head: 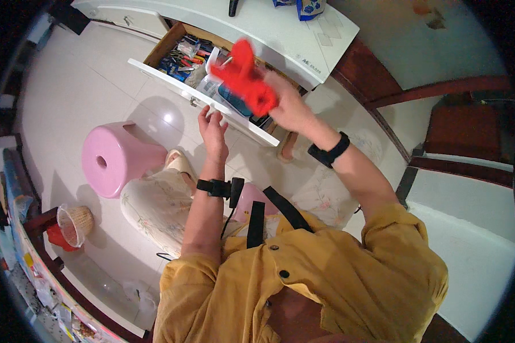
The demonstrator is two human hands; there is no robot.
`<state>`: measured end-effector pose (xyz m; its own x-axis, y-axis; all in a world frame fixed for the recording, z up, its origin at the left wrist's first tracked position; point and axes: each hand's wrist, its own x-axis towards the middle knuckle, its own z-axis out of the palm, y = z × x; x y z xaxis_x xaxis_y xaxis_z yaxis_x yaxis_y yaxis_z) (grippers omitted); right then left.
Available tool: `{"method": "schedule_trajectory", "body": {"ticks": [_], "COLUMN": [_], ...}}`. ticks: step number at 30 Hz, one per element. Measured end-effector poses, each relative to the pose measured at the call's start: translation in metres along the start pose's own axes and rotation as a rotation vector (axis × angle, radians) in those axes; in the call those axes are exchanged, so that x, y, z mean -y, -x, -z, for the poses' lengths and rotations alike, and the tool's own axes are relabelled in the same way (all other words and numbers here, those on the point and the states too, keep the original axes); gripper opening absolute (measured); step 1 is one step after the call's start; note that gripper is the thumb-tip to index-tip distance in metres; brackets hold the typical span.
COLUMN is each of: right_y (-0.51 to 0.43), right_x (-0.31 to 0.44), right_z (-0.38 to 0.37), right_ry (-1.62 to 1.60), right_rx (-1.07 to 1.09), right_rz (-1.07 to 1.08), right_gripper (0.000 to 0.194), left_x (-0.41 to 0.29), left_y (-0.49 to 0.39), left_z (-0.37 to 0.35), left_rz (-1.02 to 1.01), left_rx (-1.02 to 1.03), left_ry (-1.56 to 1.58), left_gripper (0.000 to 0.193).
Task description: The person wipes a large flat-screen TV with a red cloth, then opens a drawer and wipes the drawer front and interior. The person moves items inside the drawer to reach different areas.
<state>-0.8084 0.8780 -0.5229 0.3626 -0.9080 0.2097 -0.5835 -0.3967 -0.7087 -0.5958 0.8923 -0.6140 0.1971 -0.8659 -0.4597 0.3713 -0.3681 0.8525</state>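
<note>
My right hand [292, 106] grips a bright red, soft-looking item [245, 77], blurred, its exact kind unclear, above an open drawer. A thin pale stick-like part shows at the item's upper left. The wooden drawer has a white front [236, 122]. Just before that front, near its metal pull [193, 101], my left hand [213, 130] is raised with bent, parted fingers and nothing in them. Several pens and small tools [186, 60] fill the drawer's left part. A blue-covered object [235, 102] and a white container lie farther right, partly hidden by the red item.
A white cabinet top [292, 38] with a blue-patterned bag [310, 9] extends over the drawer. The pink plastic stool [107, 160] stands left of my legs. Lower left are a woven basket [78, 223] and a cluttered table edge [47, 278]. Dark wooden furniture [461, 128] borders the right.
</note>
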Motion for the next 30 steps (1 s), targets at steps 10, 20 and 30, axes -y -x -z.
{"method": "schedule_trajectory", "body": {"ticks": [10,20,30], "right_y": [0.063,0.068,0.074], "right_x": [-0.036,-0.093,-0.115], "right_z": [-0.034,-0.014,-0.049], "right_ry": [-0.144,0.499,-0.114], "right_rx": [0.337,-0.036,0.308], "right_rz": [-0.450,-0.326,-0.328], "right_gripper": [0.051,0.053,0.048], "left_x": [0.038,0.027,0.019], "left_y": [-0.015,-0.014,-0.011], "left_z": [-0.013,-0.013,-0.013], "left_rz": [0.045,0.144,0.097], "left_rx": [0.083,0.107,0.119], "left_ry": [-0.130,-0.191,-0.188], "left_gripper": [0.094,0.094,0.068]}}
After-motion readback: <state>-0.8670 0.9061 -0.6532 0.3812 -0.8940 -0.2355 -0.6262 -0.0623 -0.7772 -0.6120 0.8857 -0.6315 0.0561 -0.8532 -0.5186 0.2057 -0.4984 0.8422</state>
